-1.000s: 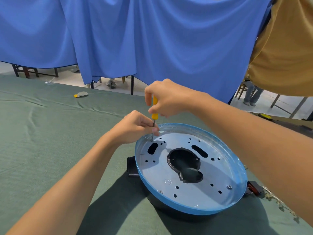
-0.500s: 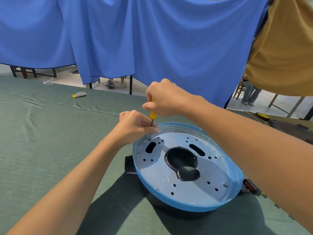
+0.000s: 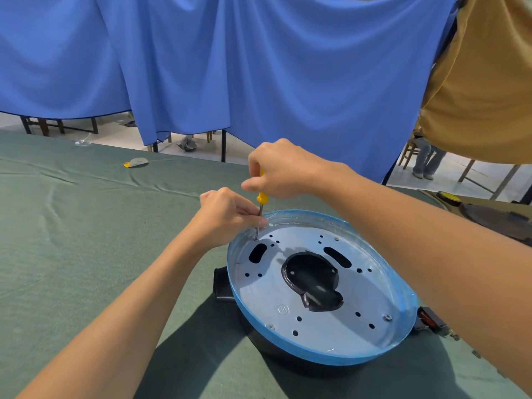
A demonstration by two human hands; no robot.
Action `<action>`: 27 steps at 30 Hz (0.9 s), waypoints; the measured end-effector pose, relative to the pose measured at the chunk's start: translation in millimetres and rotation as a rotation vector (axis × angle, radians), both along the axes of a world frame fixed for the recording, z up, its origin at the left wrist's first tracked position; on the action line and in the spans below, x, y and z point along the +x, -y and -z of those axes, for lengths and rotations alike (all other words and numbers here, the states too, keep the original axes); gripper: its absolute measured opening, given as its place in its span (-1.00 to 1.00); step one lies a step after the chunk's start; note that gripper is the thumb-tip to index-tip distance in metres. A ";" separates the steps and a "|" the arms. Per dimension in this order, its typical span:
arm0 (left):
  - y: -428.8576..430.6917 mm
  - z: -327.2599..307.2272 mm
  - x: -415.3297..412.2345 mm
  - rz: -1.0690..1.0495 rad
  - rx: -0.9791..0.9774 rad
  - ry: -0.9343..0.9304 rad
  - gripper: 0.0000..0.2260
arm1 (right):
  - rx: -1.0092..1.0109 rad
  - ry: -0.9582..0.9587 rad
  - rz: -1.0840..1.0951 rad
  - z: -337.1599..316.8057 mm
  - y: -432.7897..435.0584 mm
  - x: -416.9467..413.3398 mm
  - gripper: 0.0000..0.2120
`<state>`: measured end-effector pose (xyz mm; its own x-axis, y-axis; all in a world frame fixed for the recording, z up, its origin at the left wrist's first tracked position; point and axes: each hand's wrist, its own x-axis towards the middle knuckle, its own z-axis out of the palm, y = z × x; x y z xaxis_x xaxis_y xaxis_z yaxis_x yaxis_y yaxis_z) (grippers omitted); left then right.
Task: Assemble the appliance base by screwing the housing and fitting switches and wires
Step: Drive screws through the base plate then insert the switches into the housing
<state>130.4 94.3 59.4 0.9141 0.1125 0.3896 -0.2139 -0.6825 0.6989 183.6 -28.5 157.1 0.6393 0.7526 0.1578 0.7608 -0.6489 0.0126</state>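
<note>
the right hand (image 3: 283, 171), clamped round the screwdriver (image 3: 260, 197) handle, has twisted slightly, and the tip stays in the same far-left hole of the base (image 3: 316, 359). the left hand (image 3: 227, 217) still pinches the shaft. this screw is probably still going in. a red switch (image 3: 429, 318) lies just right of the base, and nothing seems to block the tool.
</note>
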 end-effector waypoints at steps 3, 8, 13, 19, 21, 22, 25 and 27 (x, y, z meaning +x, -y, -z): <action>-4.3 -0.4 0.0 0.074 0.023 -0.071 -0.94 | 0.028 -0.006 -0.078 -7.0 3.4 -1.7 -0.92; 2.3 1.8 1.5 -0.023 0.015 0.035 -0.86 | 0.035 0.070 0.047 3.4 -1.3 -0.2 -0.67; -3.7 -2.6 -1.0 0.065 0.039 -0.078 -0.90 | 0.041 -0.032 -0.083 -8.0 2.3 -4.0 -0.88; 4.9 0.2 -0.1 -0.049 0.010 0.024 -0.87 | 0.039 0.055 0.101 0.8 0.0 -4.0 -0.66; 4.0 0.4 0.8 -0.037 0.032 0.015 -0.90 | -0.005 0.002 0.032 -4.1 2.0 -5.0 -0.76; 2.6 -0.4 0.2 -0.003 0.026 -0.016 -0.92 | -0.014 -0.017 -0.016 -6.5 3.0 -5.6 -0.83; 0.9 -2.9 -2.2 0.073 0.005 -0.098 -0.87 | 0.056 -0.016 -0.036 -7.3 3.3 -7.0 -0.81; 2.8 -3.4 -2.8 0.020 -0.020 -0.044 -0.85 | 0.059 0.025 0.032 -2.9 0.9 -5.5 -0.67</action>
